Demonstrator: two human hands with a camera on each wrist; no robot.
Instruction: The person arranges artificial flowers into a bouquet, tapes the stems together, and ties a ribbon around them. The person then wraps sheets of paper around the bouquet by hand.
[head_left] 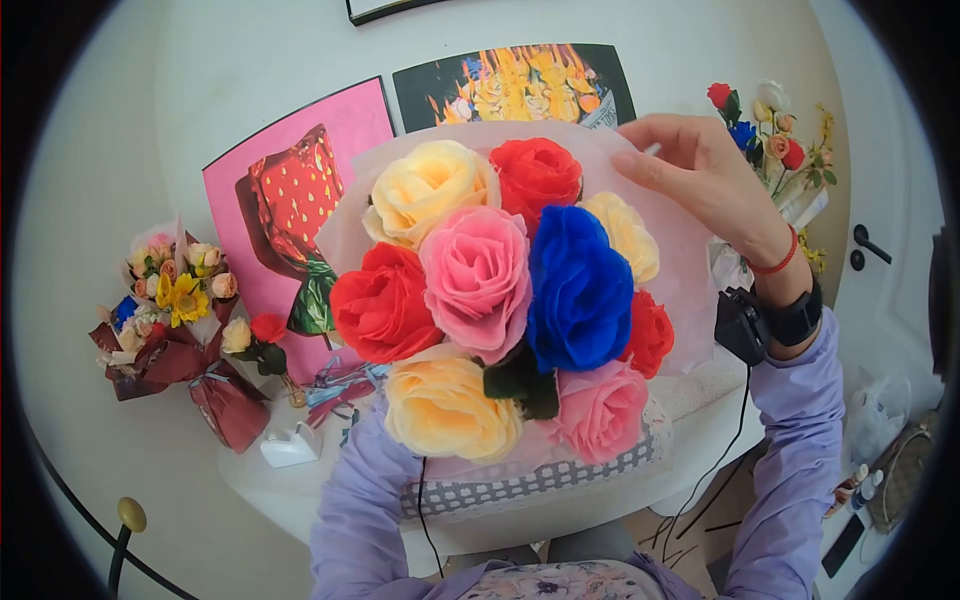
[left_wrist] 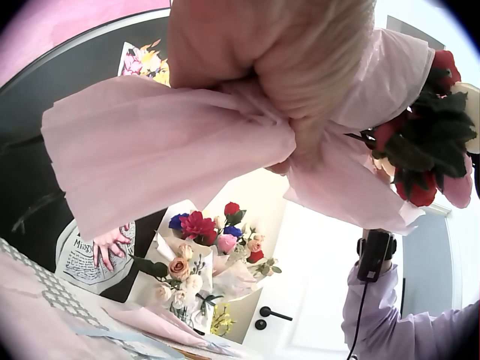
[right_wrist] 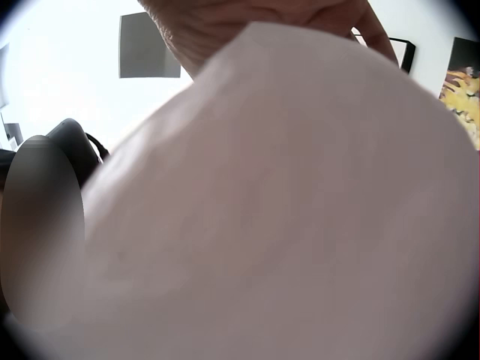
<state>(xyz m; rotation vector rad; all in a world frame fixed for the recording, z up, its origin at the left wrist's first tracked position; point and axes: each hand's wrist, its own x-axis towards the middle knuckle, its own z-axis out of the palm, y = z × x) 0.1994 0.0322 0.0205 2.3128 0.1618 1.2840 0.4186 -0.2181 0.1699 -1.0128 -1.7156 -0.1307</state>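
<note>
Both hands work on a bouquet held up over the white table. Raised at the far right, the right hand pinches the top edge of the thin, matte pink tissue paper, fingers bent over it toward the blooms. Hidden beneath the flowers in the head view, the left hand clenches the gathered, crumpled paper at the stems, as its wrist view shows. Round, ruffled roses pack the bunch: a blue one, a pink one, a red one, a cream one. A smaller bouquet in dark red wrap lies on the table to the left.
</note>
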